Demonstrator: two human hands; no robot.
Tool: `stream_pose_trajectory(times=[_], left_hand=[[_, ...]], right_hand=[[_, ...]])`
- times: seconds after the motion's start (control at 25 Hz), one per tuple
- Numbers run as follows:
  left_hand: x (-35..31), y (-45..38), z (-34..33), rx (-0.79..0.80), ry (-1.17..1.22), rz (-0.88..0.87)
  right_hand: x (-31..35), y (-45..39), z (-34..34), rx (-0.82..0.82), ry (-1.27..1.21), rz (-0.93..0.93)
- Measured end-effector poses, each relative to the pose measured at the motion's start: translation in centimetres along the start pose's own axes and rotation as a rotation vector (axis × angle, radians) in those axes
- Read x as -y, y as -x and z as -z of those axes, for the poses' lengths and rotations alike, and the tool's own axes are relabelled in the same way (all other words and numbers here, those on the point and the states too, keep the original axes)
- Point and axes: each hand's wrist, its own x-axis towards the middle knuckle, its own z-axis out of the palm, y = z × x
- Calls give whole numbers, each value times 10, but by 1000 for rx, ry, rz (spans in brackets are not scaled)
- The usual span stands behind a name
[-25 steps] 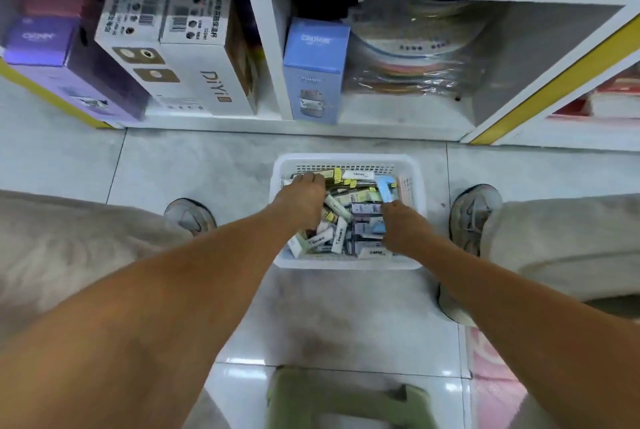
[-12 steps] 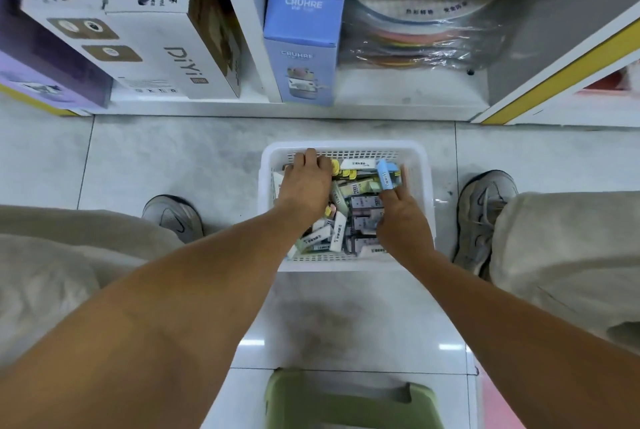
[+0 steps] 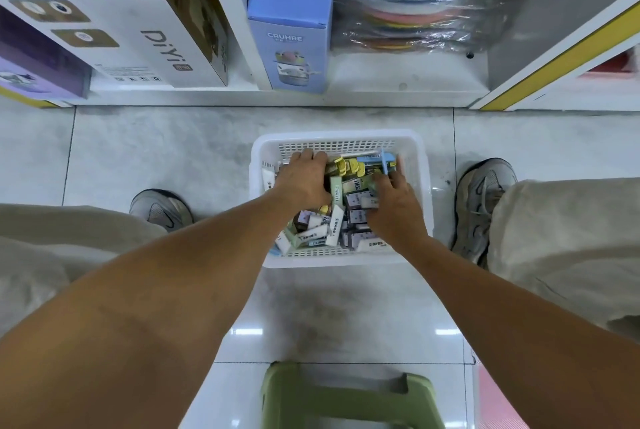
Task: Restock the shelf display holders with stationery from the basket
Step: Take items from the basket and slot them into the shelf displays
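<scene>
A white plastic basket (image 3: 334,259) stands on the floor tiles between my feet, heaped with several small stationery packets (image 3: 332,220) in white, green, yellow and purple. My left hand (image 3: 301,180) lies palm down in the basket's far left part, its fingers bent down into the pile and hidden. My right hand (image 3: 394,206) is over the right part, fingertips among the packets beside a blue item (image 3: 384,161) that stands on edge. Whether either hand holds a packet is hidden. No display holder is in view.
The bottom shelf ahead carries a white DiYi box (image 3: 156,37), a blue CRUHRE box (image 3: 291,30), a purple box (image 3: 34,64) and a wrapped stack of coloured discs (image 3: 415,12). A green stool (image 3: 346,397) is just below me. My shoes (image 3: 162,210) (image 3: 485,200) flank the basket.
The view has tilted down and come closer to the basket. My left hand has reached deeper toward the far left corner, and my right hand has slid forward to the blue item.
</scene>
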Motion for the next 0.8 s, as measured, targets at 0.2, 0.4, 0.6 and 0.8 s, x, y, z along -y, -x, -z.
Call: stream_pose_trajectory(times=[0.2, 0.4, 0.6, 0.8], left_hand=[[-12, -7, -2, 74, -36, -13], [-12, -10, -6, 91, 36, 36], [-12, -11, -4, 146, 116, -49], [-12, -15, 1, 215, 129, -77]], right_hand=[[-3, -2, -2, 25, -21, -6], [0, -4, -2, 3, -83, 0], [4, -2, -2, -16, -108, -17], [7, -2, -1, -15, -116, -40]])
